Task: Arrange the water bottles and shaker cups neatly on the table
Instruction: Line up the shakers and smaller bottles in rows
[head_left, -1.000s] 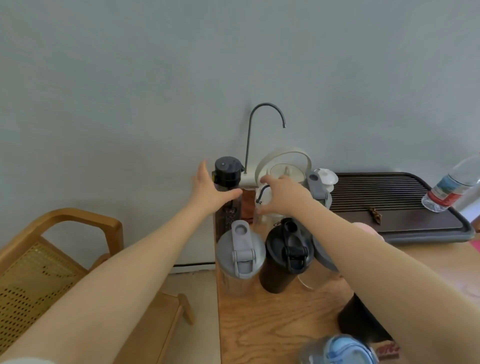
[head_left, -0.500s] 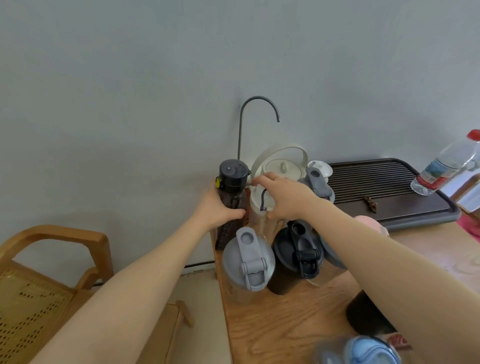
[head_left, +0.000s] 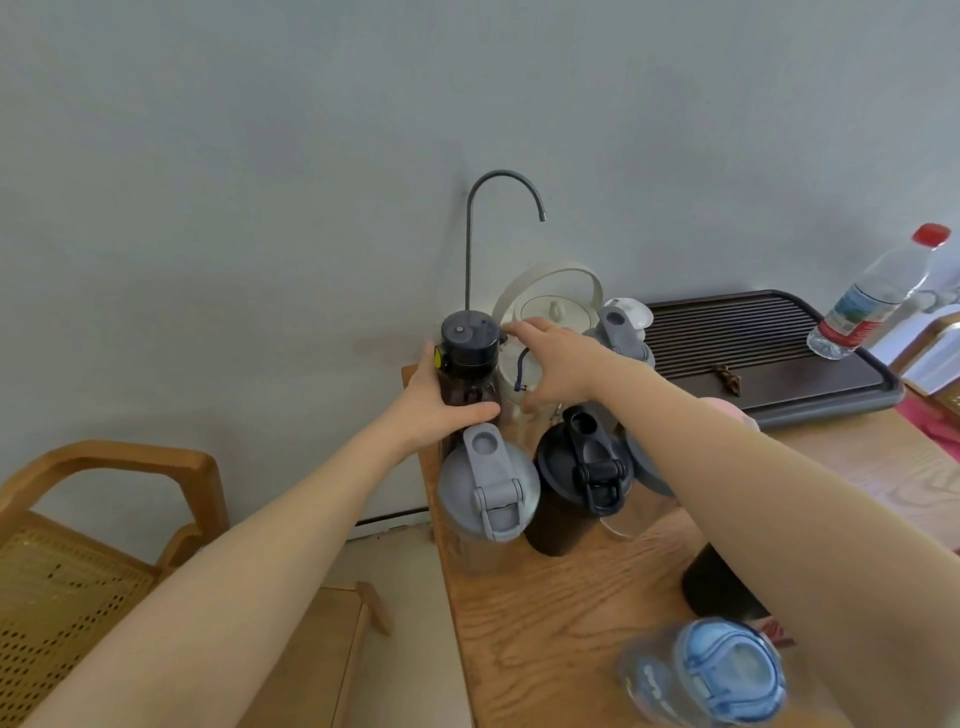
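My left hand (head_left: 441, 408) grips the dark bottle (head_left: 467, 364) with the black cap at the table's far left corner. Right beside it, my right hand (head_left: 558, 364) closes around a white-lidded bottle (head_left: 511, 382) with a dark loop; its body is mostly hidden. In front stand a grey-lidded shaker cup (head_left: 485, 486) and a black shaker cup (head_left: 579, 480). Another grey-lidded shaker (head_left: 621, 332) shows behind my right arm. A blue-lidded bottle (head_left: 722, 673) lies blurred at the near edge.
A white kettle (head_left: 550, 306) under a curved black tap (head_left: 501, 208) stands at the wall. A dark slatted tea tray (head_left: 769, 353) fills the back right, with a red-capped plastic bottle (head_left: 878, 296) at its end. A dark cup (head_left: 711, 587) sits under my forearm. A wooden chair (head_left: 104, 519) stands left.
My left hand slid from the dark bottle's cap down to its body. My right hand moved left onto the white-lidded bottle. The view shifted closer.
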